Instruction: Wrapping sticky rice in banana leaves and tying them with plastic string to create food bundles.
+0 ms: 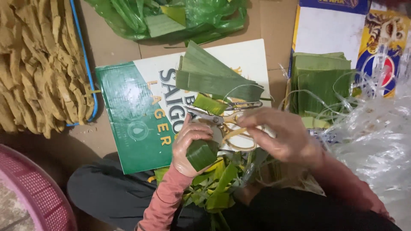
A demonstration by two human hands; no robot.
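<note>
My left hand (188, 147) grips a small parcel wrapped in green banana leaf (202, 153), held above my lap. My right hand (287, 136) is closed just to its right, pinching a thin pale plastic string (236, 131) that runs back toward the parcel. Right behind both hands lie scissors with gold handles (231, 116) on a flattened green and white cardboard box (135, 117). A pile of cut leaf strips (216, 79) rests on that box beyond the scissors.
A stack of squared leaf pieces (321, 81) sits at right among clear plastic strings (376, 132). Leaf scraps (216, 184) fill my lap. A blue-rimmed tray of tan strips (38, 64) stands at left, a pink basket (38, 192) bottom left, a green bag of leaves (171, 17) at top.
</note>
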